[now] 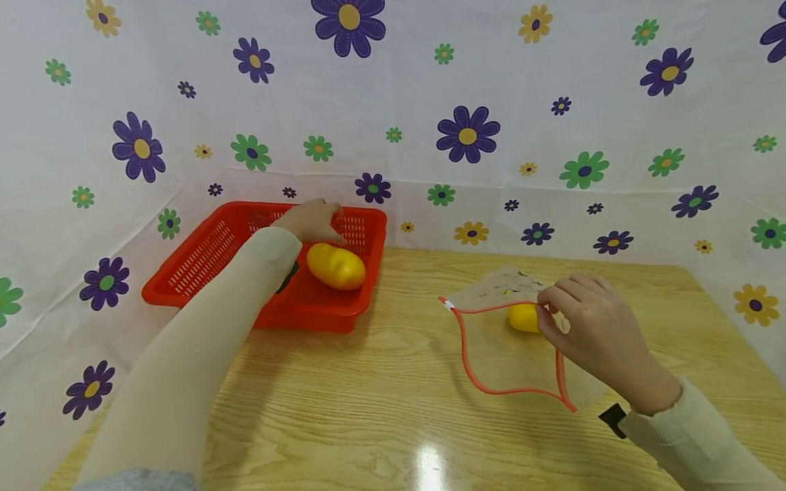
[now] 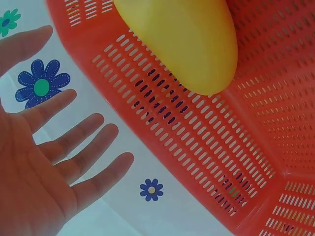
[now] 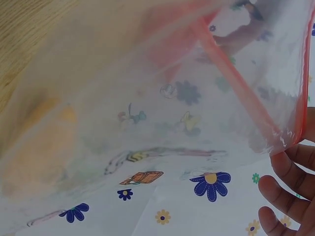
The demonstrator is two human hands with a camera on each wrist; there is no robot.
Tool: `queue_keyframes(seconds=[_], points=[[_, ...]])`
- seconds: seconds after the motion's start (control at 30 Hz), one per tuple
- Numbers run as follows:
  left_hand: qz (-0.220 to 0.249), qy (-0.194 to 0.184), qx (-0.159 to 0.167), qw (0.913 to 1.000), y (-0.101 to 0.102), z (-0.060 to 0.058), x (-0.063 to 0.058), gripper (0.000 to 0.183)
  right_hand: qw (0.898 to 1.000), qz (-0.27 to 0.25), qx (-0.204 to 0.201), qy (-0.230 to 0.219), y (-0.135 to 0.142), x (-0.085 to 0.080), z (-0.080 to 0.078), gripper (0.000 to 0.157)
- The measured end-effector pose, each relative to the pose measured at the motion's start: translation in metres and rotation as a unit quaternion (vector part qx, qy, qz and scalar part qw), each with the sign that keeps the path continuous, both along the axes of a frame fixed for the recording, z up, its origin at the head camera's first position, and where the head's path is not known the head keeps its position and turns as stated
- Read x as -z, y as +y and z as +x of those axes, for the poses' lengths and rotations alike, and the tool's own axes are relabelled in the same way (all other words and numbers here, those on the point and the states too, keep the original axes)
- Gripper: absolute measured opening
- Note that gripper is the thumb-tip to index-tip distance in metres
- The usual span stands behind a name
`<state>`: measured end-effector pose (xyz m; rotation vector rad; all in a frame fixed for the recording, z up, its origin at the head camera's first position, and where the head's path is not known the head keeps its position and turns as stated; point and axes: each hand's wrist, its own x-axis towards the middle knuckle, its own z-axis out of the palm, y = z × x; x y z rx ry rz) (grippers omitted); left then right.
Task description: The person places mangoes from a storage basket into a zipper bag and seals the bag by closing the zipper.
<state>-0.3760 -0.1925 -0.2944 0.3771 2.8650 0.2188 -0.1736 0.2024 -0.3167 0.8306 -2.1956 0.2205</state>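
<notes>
My left hand (image 1: 313,219) reaches over the red plastic basket (image 1: 319,322), fingers spread and holding nothing. Just below it, a smooth yellow mango-like object (image 1: 336,266) lies in the basket; the left wrist view shows this yellow object (image 2: 187,44) apart from the spread left hand (image 2: 49,162). My right hand (image 1: 598,327) pinches the red-edged mouth of a clear zip bag (image 1: 510,361), which gapes toward me. Another yellow object (image 1: 523,318) sits inside the bag, blurred through the plastic in the right wrist view.
The wooden table (image 1: 381,409) carries the basket at left and the bag at right. Behind them hangs a white flower-print cloth (image 1: 417,82), close to the basket's back rim. A small dark thing (image 1: 288,277) shows beside the left forearm; what it is I cannot tell.
</notes>
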Motion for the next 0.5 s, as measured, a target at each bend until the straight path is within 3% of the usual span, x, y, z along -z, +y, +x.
queue_keyframes(seconds=[0.5], points=[[0.0, -0.026, 0.009, 0.9996, 0.0049, -0.0009, 0.0073, 0.075, 1.0, 0.001, 0.006, 0.002, 0.0002, 0.002, -0.0002, 0.005]])
